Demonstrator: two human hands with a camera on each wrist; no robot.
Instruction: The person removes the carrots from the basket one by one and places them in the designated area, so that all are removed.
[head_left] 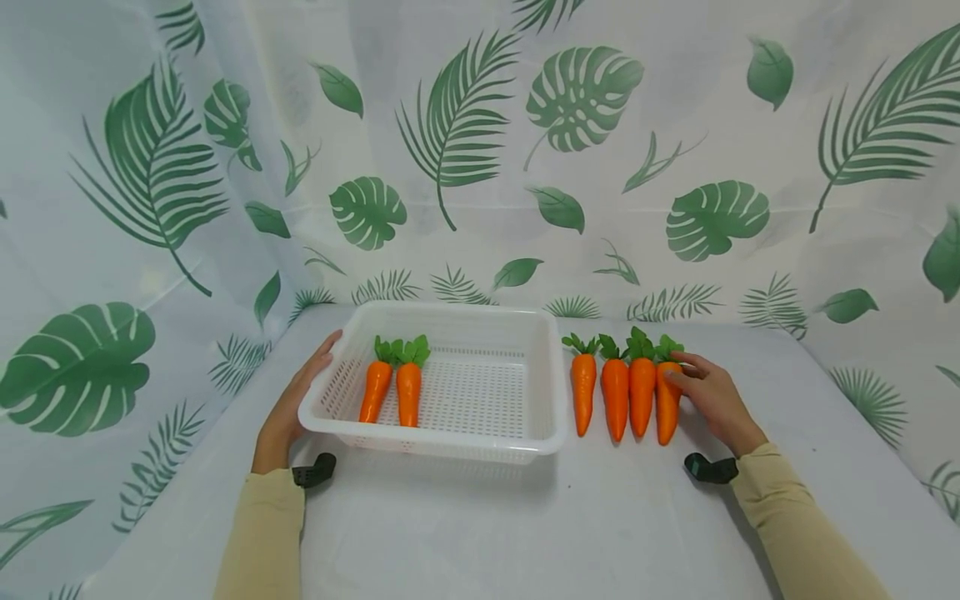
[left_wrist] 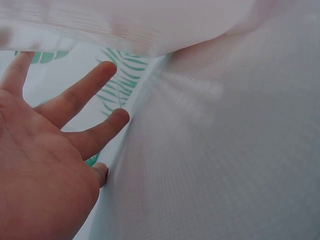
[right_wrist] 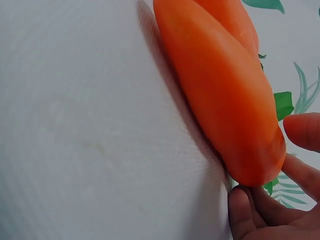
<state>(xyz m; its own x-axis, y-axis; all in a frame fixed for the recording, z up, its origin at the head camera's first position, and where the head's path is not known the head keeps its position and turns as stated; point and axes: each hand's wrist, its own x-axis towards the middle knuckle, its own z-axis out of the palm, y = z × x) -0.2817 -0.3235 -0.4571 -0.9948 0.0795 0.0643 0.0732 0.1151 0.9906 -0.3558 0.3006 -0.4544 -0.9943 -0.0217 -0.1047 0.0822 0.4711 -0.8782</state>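
A white plastic basket (head_left: 450, 447) stands on the table with two orange carrots inside, one carrot (head_left: 376, 390) at the left and another carrot (head_left: 408, 393) next to it. Against the basket's left side rests my left hand (head_left: 288, 408), its fingers straight and spread in the left wrist view. To the right of the basket several carrots lie in a row, leafy ends away from me. My right hand (head_left: 712, 400) pinches the rightmost carrot (head_left: 667, 408) near its leafy end. In the right wrist view thumb and fingers surround that carrot's thick end (right_wrist: 255, 160).
The other carrots in the row, a carrot (head_left: 582, 392), a carrot (head_left: 616, 396) and a carrot (head_left: 642, 396), lie close together. A white cloth (head_left: 480, 533) covers the table. Leaf-printed curtains (head_left: 480, 167) hang behind and at the sides.
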